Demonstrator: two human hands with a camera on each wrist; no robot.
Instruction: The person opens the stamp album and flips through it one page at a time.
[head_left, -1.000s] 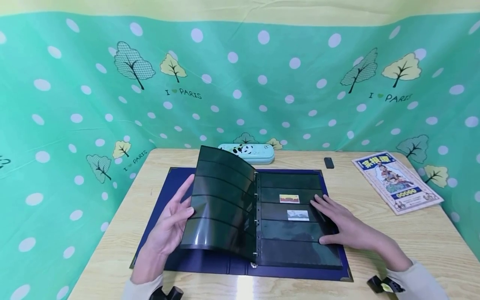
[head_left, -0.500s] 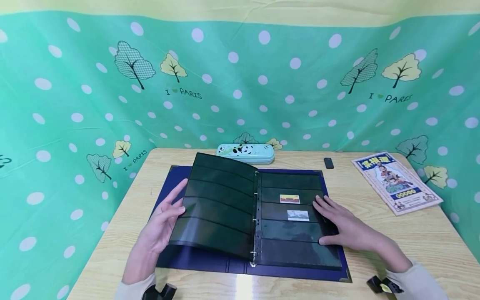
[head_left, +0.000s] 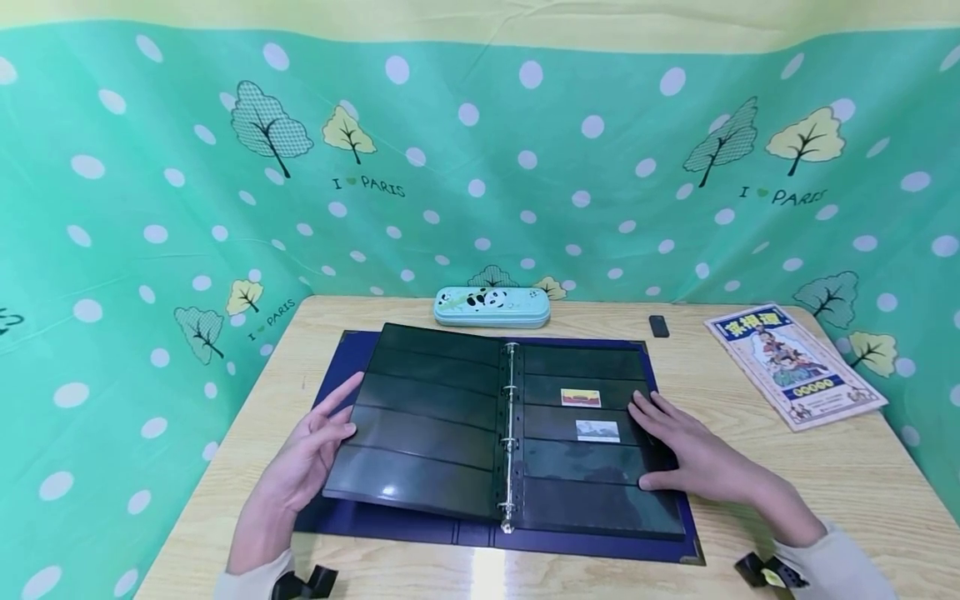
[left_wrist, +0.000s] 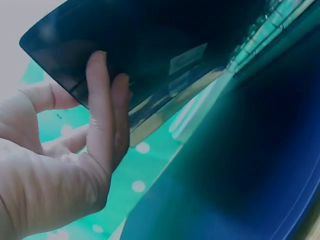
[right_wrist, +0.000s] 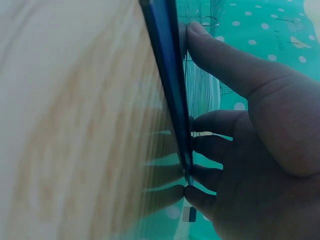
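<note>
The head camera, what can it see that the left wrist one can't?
Only the head view shows the right hand, the magazine and the small black block.

Only the left wrist view shows the lifted page's underside.

Both show the left hand, that page, the blue cover and the spotted cloth.

Place: a home-like study nook; the actual building cannot be told.
Desk (head_left: 600,323): wood-grained, with a pencil case (head_left: 492,307) at its far edge, booklet (head_left: 797,365) near its far right corner.
Cloth (head_left: 450,83): green, dotted, tree-printed, hanging beyond the far edge.
</note>
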